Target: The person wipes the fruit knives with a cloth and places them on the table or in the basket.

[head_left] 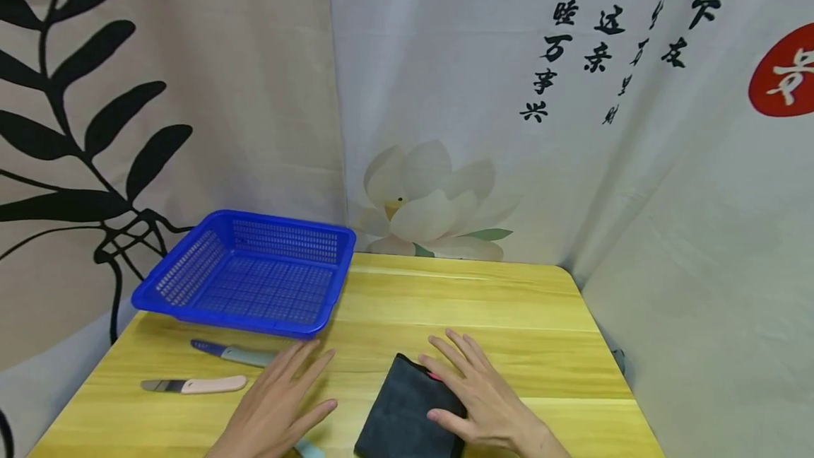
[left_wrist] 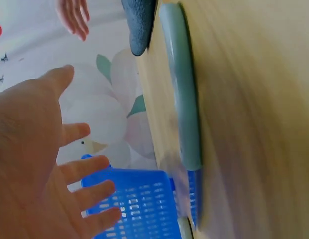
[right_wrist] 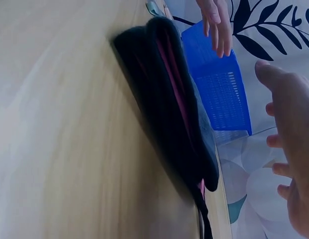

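Note:
My left hand (head_left: 276, 398) hovers palm down, fingers spread, holding nothing. Under and beside it lies a knife-like tool with a pale green handle (left_wrist: 182, 94) and a blue end (head_left: 208, 348). Farther left is a small knife (head_left: 193, 384) with a pinkish-white handle and a metal blade. A light blue-green tip (head_left: 308, 448) shows below the left hand; the rest is hidden. My right hand (head_left: 480, 394) is spread above the right edge of a folded dark grey cloth item (head_left: 407, 408). Pink shows between its layers in the right wrist view; the hand is apart from it there.
A blue perforated plastic basket (head_left: 254, 274) stands at the back left of the yellow wooden table (head_left: 496, 302). Behind the table hang printed curtains (head_left: 445, 90) with a flower and black characters.

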{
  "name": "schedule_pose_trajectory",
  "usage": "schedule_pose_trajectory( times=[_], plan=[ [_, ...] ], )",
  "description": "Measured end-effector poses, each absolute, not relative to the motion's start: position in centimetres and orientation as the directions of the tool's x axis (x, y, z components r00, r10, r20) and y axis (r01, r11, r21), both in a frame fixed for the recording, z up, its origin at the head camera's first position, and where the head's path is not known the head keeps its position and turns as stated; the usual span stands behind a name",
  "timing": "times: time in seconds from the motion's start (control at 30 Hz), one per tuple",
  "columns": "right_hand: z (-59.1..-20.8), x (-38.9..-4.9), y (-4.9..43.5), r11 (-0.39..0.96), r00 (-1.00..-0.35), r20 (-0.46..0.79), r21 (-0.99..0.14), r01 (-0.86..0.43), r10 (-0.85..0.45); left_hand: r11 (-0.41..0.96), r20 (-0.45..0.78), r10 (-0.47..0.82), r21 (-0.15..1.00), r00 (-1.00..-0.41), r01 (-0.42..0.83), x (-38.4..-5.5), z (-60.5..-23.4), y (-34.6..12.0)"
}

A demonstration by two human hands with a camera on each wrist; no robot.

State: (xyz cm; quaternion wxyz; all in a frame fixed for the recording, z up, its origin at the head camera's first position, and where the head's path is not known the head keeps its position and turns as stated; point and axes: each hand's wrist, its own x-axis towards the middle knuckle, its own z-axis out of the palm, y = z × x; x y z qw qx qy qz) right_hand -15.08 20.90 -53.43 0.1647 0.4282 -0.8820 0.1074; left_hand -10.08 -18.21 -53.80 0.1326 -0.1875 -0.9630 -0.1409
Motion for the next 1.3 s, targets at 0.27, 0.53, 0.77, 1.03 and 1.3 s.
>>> schedule_pose_trajectory(
  times=[0.27, 0.53, 0.77, 1.03, 1.3],
  plan=[
    [-53.6, -14.5, 20.1, 0.614, -0.604, 0.322, -0.08, -0.785, -0.729, 0.926, 0.362, 0.251, 0.181, -0.898, 0.332, -8.0, -54.5, -19.3],
    [-53.8, -14.1, 19.5, 0.591, -0.576, 0.335, -0.066, -0.804, -0.746, 0.956, 0.353, 0.142, 0.194, -0.925, 0.221, -6.7, -55.1, -19.5],
    [-54.0, -13.7, 19.2, 0.595, -0.584, 0.304, -0.067, -0.801, -0.753, 0.978, 0.485, 0.058, 0.147, -0.873, 0.147, -5.8, -56.7, -18.5],
    [-54.4, -13.4, 18.7, 0.584, -0.57, 0.301, -0.051, -0.81, -0.764, 0.973, 0.282, -0.069, 0.229, -0.957, -0.002, -5.0, -56.7, -18.0],
    [-54.2, -13.5, 18.2, 0.565, -0.552, 0.302, -0.05, -0.824, -0.777, 0.939, -0.136, -0.14, 0.295, -0.981, -0.175, -5.5, -56.1, -17.6]
  ],
)
